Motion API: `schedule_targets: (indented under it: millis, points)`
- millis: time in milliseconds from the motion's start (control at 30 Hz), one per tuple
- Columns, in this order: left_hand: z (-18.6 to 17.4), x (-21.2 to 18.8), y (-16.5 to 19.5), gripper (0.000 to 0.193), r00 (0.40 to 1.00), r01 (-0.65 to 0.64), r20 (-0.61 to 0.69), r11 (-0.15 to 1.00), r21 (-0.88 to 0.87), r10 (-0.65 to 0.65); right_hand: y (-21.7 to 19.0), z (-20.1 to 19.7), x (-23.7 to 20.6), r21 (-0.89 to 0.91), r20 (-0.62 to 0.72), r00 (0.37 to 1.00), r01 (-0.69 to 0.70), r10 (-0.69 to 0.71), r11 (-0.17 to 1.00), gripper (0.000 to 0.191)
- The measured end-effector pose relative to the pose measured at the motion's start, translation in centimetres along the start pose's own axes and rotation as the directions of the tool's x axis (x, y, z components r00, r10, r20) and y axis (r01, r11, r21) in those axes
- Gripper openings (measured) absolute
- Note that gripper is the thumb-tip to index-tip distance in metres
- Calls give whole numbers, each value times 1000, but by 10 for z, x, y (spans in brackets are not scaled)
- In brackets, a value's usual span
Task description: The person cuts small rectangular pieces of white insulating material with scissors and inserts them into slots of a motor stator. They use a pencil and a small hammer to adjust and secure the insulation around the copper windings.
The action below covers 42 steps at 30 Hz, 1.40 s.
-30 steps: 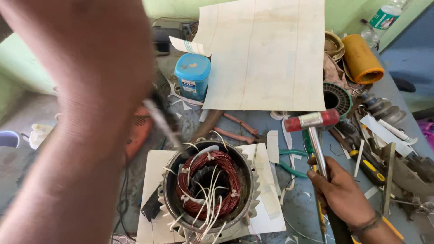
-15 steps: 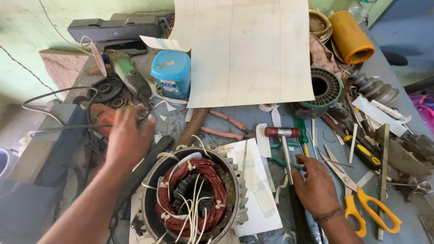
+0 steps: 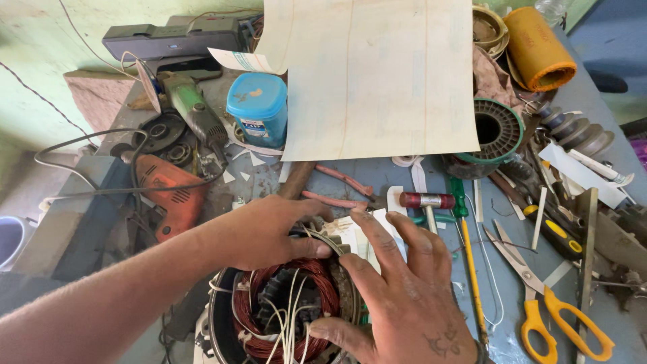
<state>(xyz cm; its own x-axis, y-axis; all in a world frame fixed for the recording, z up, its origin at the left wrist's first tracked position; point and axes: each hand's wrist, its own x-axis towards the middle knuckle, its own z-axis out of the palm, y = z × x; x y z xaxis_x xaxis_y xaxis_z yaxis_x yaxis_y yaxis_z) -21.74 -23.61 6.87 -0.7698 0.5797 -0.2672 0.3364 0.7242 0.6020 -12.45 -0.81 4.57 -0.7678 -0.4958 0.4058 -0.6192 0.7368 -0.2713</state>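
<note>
Fingers spread over stator housing; copper windings inside.

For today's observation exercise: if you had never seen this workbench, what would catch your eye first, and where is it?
First, the two hands low in the middle: the left hand and right hand rest on the rim of a motor stator wound with copper wire. Behind them, a large pale paper sheet covers the top centre, with a blue-lidded jar on its left. Orange-handled scissors lie at the lower right.
</note>
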Motion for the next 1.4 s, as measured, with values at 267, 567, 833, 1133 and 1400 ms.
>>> schedule_targets:
  millis: [267, 567, 833, 1133, 1400]
  points:
    - [1, 2, -2, 64, 997, 82, -12, 997, 17, -82, -6, 22, 1, -166, -47, 997, 47, -56, 985, 70]
    - [4, -6, -11, 40, 995, -100, -35, 990, -101, 97, -7, 39, 0, -75, 197, 967, -147, 159, 986, 68]
    - [2, -8, 7, 45, 997, 71, -43, 997, -2, -71, -6, 43, -1, -21, 259, 938, -232, 229, 973, 55]
    - [4, -3, -4, 46, 999, -39, -33, 999, 13, 39, -7, 33, -1, -183, 159, 980, -88, 118, 979, 63]
    - [-1, -1, 12, 42, 993, 115, 11, 986, 120, -118, -14, 32, 1, 72, 129, 969, -222, 211, 972, 53]
